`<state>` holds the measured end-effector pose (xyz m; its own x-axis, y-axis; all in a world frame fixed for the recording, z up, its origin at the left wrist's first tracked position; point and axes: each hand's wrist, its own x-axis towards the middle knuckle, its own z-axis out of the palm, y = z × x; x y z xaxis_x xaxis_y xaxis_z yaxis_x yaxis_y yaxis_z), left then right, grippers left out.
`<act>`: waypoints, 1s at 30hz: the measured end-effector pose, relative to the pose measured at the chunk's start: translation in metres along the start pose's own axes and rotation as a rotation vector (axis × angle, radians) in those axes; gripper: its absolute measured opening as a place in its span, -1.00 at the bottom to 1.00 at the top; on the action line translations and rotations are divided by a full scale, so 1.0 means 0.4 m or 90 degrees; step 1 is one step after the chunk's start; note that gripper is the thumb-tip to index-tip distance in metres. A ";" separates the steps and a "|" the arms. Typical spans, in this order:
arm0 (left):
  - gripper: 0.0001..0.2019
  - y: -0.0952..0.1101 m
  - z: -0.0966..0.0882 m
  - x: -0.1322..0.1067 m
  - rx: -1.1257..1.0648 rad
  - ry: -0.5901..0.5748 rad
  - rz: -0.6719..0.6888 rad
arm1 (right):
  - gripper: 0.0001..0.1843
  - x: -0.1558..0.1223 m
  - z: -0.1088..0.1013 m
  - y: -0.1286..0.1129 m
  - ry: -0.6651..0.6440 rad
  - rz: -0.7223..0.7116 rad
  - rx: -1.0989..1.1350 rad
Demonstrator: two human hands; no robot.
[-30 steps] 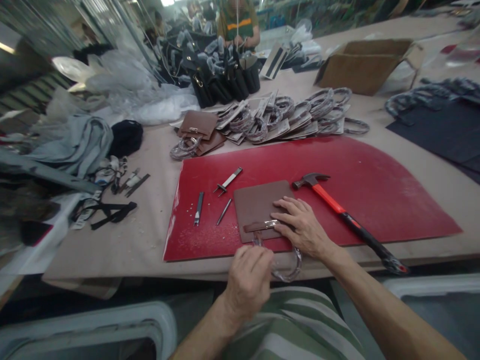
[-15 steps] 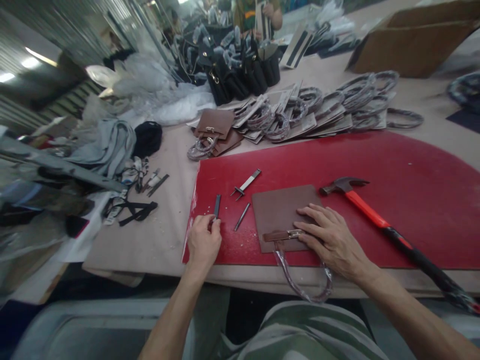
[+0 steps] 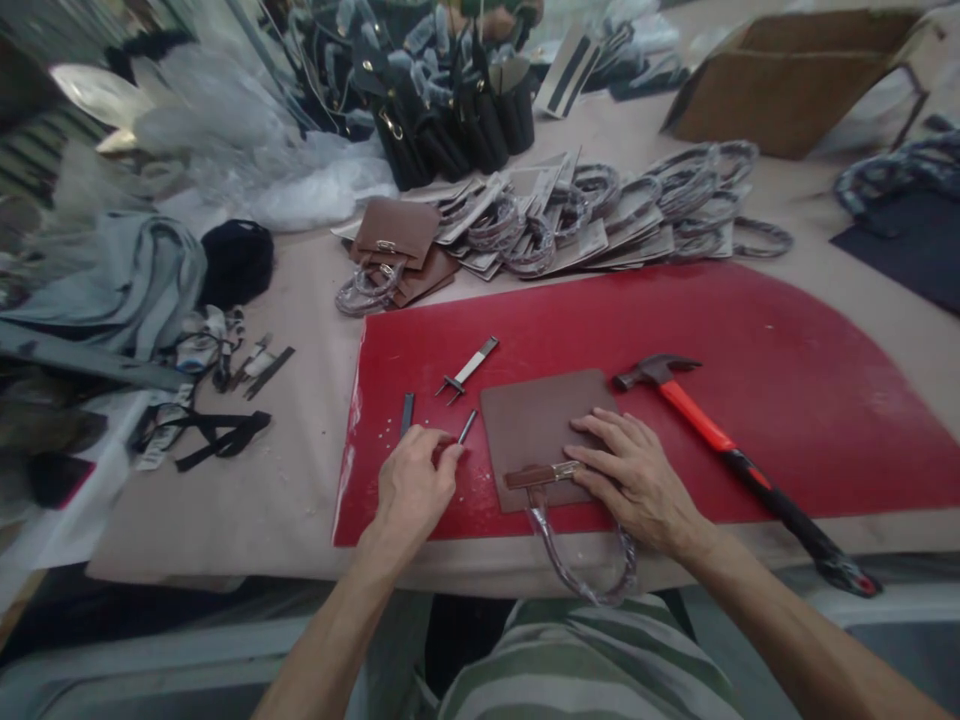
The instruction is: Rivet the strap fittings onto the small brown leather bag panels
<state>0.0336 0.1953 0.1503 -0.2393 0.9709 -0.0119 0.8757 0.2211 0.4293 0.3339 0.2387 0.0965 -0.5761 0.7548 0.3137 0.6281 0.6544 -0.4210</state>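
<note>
My left hand (image 3: 416, 482) is closed in a pinch at the lower end of a thin metal punch (image 3: 468, 426); its fingertips partly hide that end. Beside the hand lies a dark flat metal tool (image 3: 407, 412) on the red board (image 3: 810, 400). My right hand (image 3: 634, 475) rests flat, fingers spread, on a brown leather bag panel (image 3: 536, 420). Its fingertips touch the metal end of a brown strap (image 3: 534, 476). A plastic-wrapped handle (image 3: 581, 585) hangs from the panel over the table's front edge. A pronged tool (image 3: 471, 370) lies above the punch.
A claw hammer (image 3: 701, 420) with a red and black handle lies right of the panel. Behind the board are stacked brown panels (image 3: 397, 232), wrapped handles (image 3: 540, 240) and black bags (image 3: 457, 120). A cardboard box (image 3: 780, 90) stands back right; black straps (image 3: 225, 435) lie left.
My left hand has left the dark flat tool and moved right to the thin punch, which has tilted slightly. My right hand stays on the panel. The view has shifted.
</note>
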 end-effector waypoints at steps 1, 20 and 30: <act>-0.86 0.015 0.001 0.003 0.010 -0.033 -0.003 | -0.67 0.001 -0.002 -0.002 -0.001 -0.001 0.004; -0.85 -0.015 -0.027 0.072 -0.203 -0.134 -0.213 | -0.72 0.005 -0.001 0.008 0.023 -0.038 0.005; -0.86 -0.081 -0.060 0.119 -0.240 -0.032 -0.262 | -0.72 0.005 0.011 0.020 0.045 -0.061 -0.008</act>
<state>-0.0163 0.2319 0.1576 -0.5018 0.8162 -0.2862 0.5009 0.5440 0.6732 0.3355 0.2452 0.0901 -0.5957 0.6900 0.4112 0.5792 0.7237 -0.3753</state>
